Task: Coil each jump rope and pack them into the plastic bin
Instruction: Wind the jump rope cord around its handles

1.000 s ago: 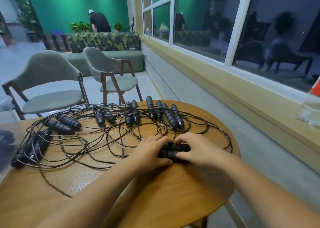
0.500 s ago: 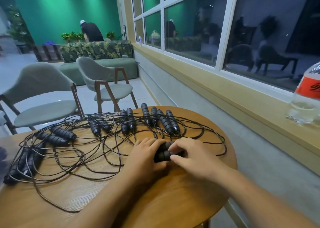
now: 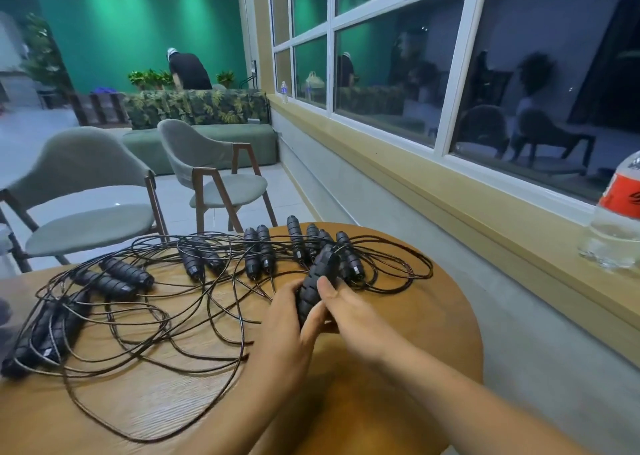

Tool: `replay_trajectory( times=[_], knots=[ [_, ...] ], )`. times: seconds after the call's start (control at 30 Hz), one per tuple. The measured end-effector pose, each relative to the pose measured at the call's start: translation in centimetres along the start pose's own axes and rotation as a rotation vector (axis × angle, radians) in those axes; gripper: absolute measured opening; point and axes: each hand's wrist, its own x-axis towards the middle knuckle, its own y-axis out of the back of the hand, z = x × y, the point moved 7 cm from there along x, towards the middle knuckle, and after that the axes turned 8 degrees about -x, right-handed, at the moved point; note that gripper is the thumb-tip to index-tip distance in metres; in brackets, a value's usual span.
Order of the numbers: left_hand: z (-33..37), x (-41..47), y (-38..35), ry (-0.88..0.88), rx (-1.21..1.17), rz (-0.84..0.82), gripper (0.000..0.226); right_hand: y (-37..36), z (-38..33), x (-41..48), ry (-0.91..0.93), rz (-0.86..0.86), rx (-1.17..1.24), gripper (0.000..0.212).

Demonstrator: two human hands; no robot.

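Note:
Several black jump ropes lie spread over a round wooden table, their thin cords tangled in loops across the left and middle. Pairs of ribbed black handles rest along the far edge, and others lie at the left. Both hands hold one pair of handles lifted off the table and tilted upward. My left hand grips the lower end from the left; my right hand grips it from the right, thumb on top. A clear shape at the far left edge is cut off and blurred.
Two grey chairs with wooden legs stand just beyond the table. A window ledge runs along the right with a red-labelled plastic bottle on it. A green sofa and a person stand far back.
The handle pair lay flat on the table under both hands; now both hands have lifted it and tilted it upright. The camera has shifted slightly.

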Motion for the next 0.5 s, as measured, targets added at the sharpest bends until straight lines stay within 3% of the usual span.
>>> replay_trajectory(
  times=[0.1,0.2,0.3,0.5],
  knots=[
    [0.1,-1.3,1.3,0.022,0.051,0.050,0.041,-2.7,-0.7,0.6,0.021,0.029,0.009,0.081],
    [0.7,-2.4,3.3,-0.010,0.155,0.079,0.035,-4.7,-2.1,0.3,0.038,0.035,0.098,0.062],
    [1.5,-3.6,6.3,-0.044,0.357,0.110,0.047,-7.1,-4.0,-0.7,0.084,-0.013,0.193,0.044],
    [3.7,-5.5,11.6,-0.018,0.515,-0.028,0.053,-10.3,-7.6,-2.5,0.086,-0.131,0.405,0.038]
  ],
)
